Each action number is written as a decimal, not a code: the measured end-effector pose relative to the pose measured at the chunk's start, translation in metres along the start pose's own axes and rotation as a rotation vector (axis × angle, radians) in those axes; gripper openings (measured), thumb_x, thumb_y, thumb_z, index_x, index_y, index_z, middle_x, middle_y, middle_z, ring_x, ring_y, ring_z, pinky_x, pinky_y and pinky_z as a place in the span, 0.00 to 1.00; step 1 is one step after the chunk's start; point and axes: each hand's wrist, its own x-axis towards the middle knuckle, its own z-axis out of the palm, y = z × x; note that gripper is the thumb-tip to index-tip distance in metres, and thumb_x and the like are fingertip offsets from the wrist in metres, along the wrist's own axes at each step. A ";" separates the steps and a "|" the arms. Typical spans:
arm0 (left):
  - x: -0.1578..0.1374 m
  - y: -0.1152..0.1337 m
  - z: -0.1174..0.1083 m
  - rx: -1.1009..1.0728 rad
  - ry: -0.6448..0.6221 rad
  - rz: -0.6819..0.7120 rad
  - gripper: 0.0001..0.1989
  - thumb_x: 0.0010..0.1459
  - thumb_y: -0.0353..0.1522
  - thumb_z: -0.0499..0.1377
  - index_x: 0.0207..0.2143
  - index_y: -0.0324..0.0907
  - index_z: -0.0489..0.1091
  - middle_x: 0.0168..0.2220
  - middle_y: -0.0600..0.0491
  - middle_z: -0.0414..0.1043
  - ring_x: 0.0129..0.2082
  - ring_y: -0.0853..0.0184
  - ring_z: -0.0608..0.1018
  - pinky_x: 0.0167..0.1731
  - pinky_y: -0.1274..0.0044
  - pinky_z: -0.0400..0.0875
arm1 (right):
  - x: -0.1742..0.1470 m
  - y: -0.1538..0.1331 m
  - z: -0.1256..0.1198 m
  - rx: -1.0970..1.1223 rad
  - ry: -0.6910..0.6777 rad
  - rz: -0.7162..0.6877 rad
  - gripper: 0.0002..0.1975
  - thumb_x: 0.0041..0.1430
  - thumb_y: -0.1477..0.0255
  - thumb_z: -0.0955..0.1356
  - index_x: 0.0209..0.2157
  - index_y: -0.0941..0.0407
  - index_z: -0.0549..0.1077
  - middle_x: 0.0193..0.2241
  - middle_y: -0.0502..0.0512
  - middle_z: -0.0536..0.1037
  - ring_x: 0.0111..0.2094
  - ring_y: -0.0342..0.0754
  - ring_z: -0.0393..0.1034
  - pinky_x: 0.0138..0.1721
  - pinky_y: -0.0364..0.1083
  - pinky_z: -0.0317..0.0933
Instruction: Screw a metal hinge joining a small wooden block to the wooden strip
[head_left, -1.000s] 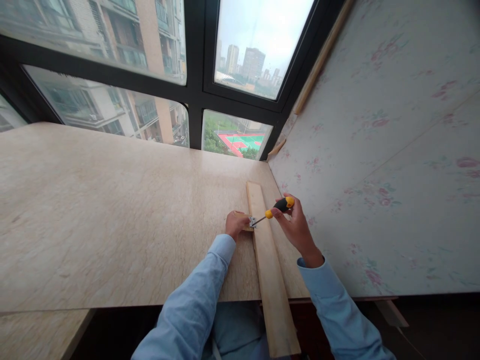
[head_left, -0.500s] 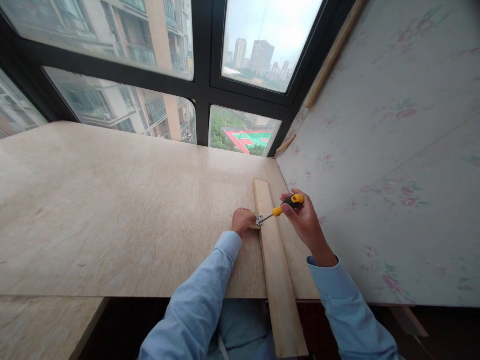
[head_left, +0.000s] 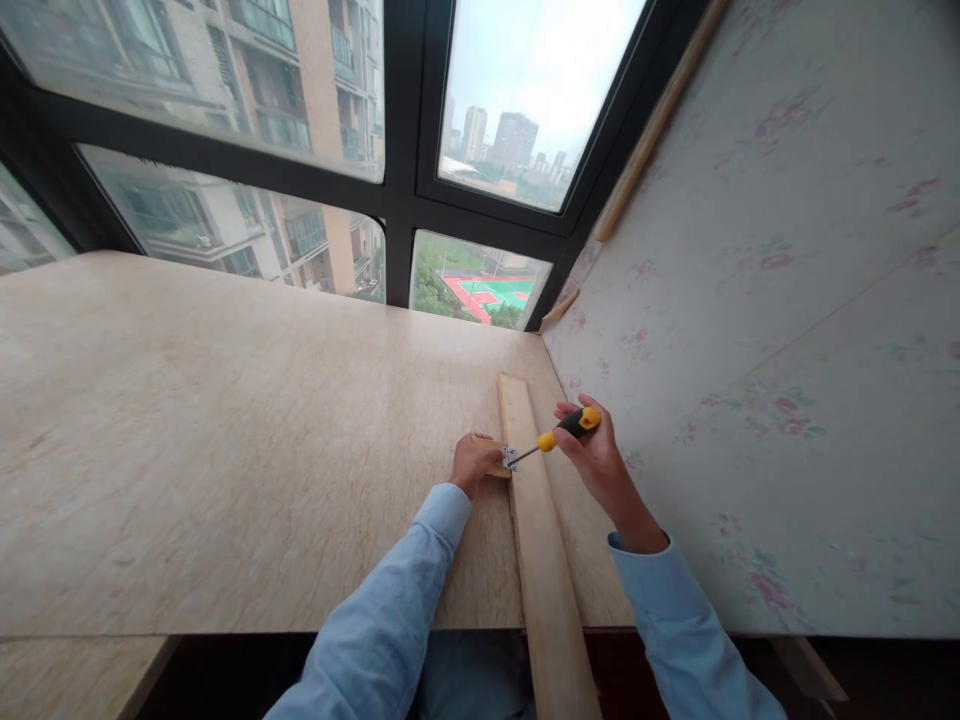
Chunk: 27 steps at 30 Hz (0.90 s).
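At the bottom edge the person's lap [head_left: 469, 675] is dim and mostly hidden, with dark space to either side of it. Both pale blue sleeves, the left sleeve [head_left: 382, 600] and the right sleeve [head_left: 679, 620], are cut off there, as is the near end of a long board [head_left: 544, 540] that overhangs the edge of the stone-patterned sill [head_left: 225, 450].

The left hand [head_left: 474, 463] reaches forward, back of the hand up, fingers bent around a short wooden piece [head_left: 499, 473]; the hand covers most of that piece. The right hand [head_left: 600, 468] comes in from the lower right, thumb and fingers gripping the black-and-yellow handle of a screwdriver [head_left: 576, 424]. Its shaft slants down leftward to a small metal hinge [head_left: 511, 459] where the short piece meets the long board's left side. The hinge is too small to tell whether the tip sits in a screw.

Beyond the hands, the board's far end lies on the sill, near the flowered wall [head_left: 787, 320]. Behind stands a dark window frame [head_left: 399, 200]; through hazy glass show a sports court [head_left: 495, 292] and blurred high-rises [head_left: 515, 142].
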 end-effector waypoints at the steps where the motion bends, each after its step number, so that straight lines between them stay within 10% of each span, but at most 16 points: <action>1: 0.000 0.000 0.000 -0.009 -0.008 0.001 0.19 0.38 0.25 0.65 0.35 0.42 0.65 0.29 0.57 0.70 0.30 0.70 0.76 0.28 0.81 0.70 | 0.000 0.000 -0.001 0.061 -0.052 0.009 0.31 0.55 0.57 0.70 0.57 0.46 0.56 0.56 0.58 0.67 0.56 0.52 0.66 0.55 0.58 0.64; 5: -0.001 0.002 -0.001 -0.002 -0.023 -0.001 0.18 0.39 0.26 0.65 0.35 0.43 0.64 0.28 0.58 0.69 0.30 0.70 0.76 0.28 0.82 0.70 | 0.001 -0.009 -0.006 0.081 -0.133 0.054 0.28 0.54 0.58 0.71 0.54 0.48 0.61 0.53 0.58 0.72 0.53 0.52 0.70 0.55 0.58 0.64; 10: 0.001 0.001 -0.001 0.014 -0.015 0.011 0.18 0.39 0.26 0.65 0.35 0.43 0.64 0.29 0.58 0.70 0.30 0.70 0.76 0.28 0.81 0.71 | 0.003 -0.010 -0.005 -0.337 0.089 0.024 0.26 0.48 0.53 0.73 0.43 0.55 0.70 0.37 0.57 0.76 0.35 0.52 0.74 0.41 0.56 0.71; 17: 0.000 0.000 -0.001 0.014 -0.016 0.022 0.18 0.39 0.27 0.65 0.34 0.43 0.64 0.29 0.57 0.70 0.30 0.69 0.77 0.28 0.81 0.71 | 0.001 -0.002 -0.005 0.091 -0.113 0.011 0.32 0.55 0.55 0.70 0.58 0.45 0.56 0.58 0.57 0.67 0.57 0.52 0.66 0.57 0.58 0.63; 27: 0.001 -0.002 0.000 -0.004 0.004 0.024 0.19 0.37 0.26 0.66 0.34 0.43 0.65 0.28 0.58 0.69 0.29 0.70 0.76 0.28 0.81 0.70 | 0.000 -0.006 -0.002 -0.200 0.065 -0.068 0.24 0.52 0.53 0.71 0.45 0.52 0.68 0.42 0.57 0.75 0.43 0.54 0.74 0.45 0.55 0.71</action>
